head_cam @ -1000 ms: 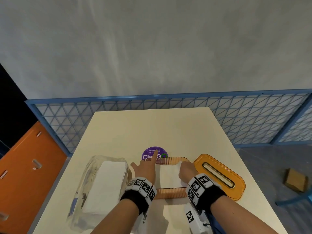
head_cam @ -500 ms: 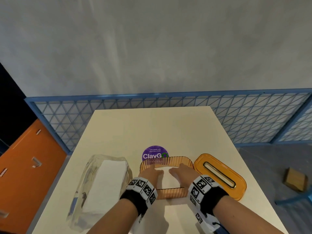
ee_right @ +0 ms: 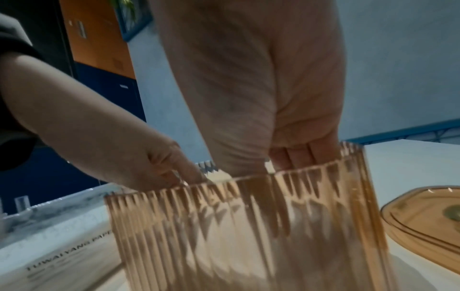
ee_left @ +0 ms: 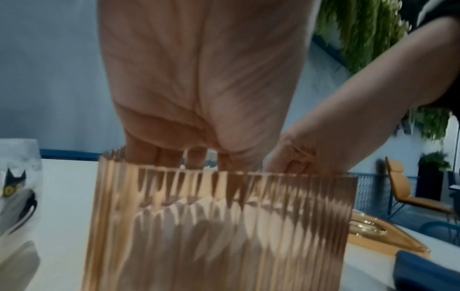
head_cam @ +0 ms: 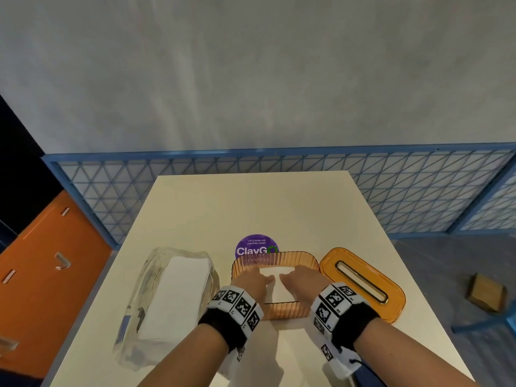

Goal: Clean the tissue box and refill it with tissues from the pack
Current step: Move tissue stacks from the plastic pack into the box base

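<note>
- Now both hands have sunk into the ribbed amber translucent tissue box (head_cam: 275,311); a second ago they hovered higher over the white tissue stack, the left index pointing outward.
- Left hand (head_cam: 252,280) and right hand (head_cam: 303,279) reach downward, fingers straight and close together, tips pressing on the white tissue stack (head_cam: 272,275) inside; nothing is pinched.
- Box location: near edge of the cream table (head_cam: 251,208), centre. Its amber slotted oval lid (head_cam: 363,283) lies off at 3 o'clock, and the clear plastic tissue pack (head_cam: 167,297) sits at 9 o'clock, still holding tissues.
- At 12 o'clock, a round purple sticker (head_cam: 257,245) touches the box's far wall.
- Judgement: the tissues seem seated, so refilling looks nearly done; fitting the lid probably remains.
</note>
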